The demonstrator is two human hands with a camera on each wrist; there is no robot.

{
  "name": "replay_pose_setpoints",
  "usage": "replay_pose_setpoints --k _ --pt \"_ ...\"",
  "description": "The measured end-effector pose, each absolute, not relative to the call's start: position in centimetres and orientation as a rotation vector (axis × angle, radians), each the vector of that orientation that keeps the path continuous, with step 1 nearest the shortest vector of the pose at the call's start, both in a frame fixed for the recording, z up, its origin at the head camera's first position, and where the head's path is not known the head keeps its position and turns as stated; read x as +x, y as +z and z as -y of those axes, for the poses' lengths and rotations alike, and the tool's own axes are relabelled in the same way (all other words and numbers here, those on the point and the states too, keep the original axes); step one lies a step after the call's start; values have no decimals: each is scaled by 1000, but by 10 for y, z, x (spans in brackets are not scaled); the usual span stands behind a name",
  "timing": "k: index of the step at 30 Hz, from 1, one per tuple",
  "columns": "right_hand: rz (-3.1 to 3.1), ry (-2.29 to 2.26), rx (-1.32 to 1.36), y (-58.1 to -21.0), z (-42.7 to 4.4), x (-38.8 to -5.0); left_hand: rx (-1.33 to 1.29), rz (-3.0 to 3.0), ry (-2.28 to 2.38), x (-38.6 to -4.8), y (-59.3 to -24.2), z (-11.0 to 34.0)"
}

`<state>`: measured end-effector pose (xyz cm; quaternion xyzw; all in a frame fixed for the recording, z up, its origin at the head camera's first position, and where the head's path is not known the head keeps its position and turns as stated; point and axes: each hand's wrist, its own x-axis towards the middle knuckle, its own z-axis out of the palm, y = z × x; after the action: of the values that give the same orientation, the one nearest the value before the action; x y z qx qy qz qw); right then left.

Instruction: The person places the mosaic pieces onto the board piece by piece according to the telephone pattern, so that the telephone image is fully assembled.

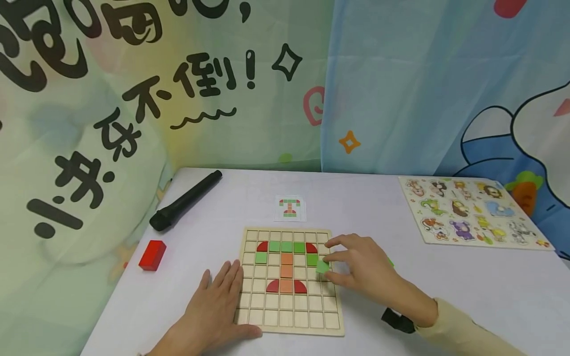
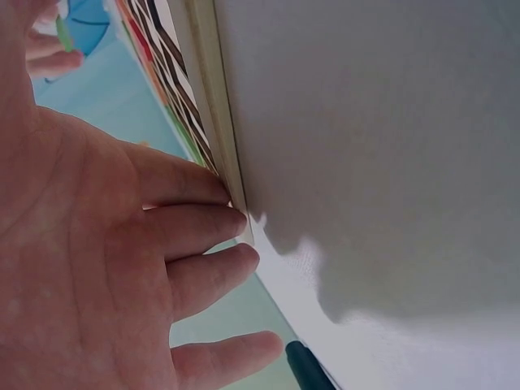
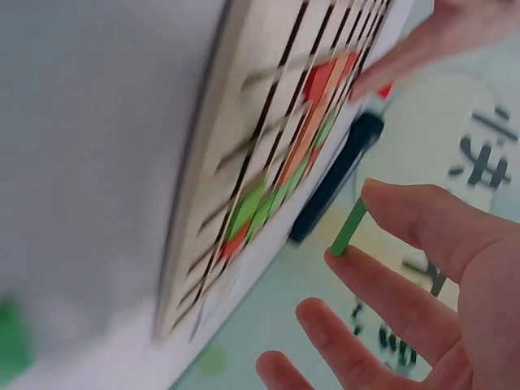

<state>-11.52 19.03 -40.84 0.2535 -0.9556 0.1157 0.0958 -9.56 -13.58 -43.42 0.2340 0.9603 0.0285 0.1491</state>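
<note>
A wooden grid board (image 1: 289, 330) lies on the white table, with red, green and orange tiles set in some of its squares. Between thumb and forefinger my right hand (image 1: 362, 267) pinches a green square tile (image 1: 322, 267), over the board's right side. The right wrist view shows that green tile (image 3: 348, 227) edge-on between the fingertips, the other fingers spread. Along the board's left edge rests my left hand (image 1: 213, 306), fingers straight, thumb at the lower left corner. In the left wrist view, fingertips (image 2: 236, 219) touch the board's side.
Behind the board lies a small pattern card (image 1: 290, 208). A black microphone (image 1: 184, 200) and a red block (image 1: 152, 255) are at left. An animal picture sheet (image 1: 476, 213) lies at back right. A black object (image 1: 398, 320) sits partly under the right forearm.
</note>
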Motion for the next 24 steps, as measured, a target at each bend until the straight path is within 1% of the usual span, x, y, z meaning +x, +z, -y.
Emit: replay_pose_setpoints --k 12,17,24 --pt "2811 310 1055 -418 -122 -109 687 -2776 85 -94 -434 136" --pt "2823 294 1111 -424 -109 -107 702 -2789 87 -94 -434 137" --pt "2818 239 1162 -432 -104 -104 703 -2787 83 -94 -435 137"
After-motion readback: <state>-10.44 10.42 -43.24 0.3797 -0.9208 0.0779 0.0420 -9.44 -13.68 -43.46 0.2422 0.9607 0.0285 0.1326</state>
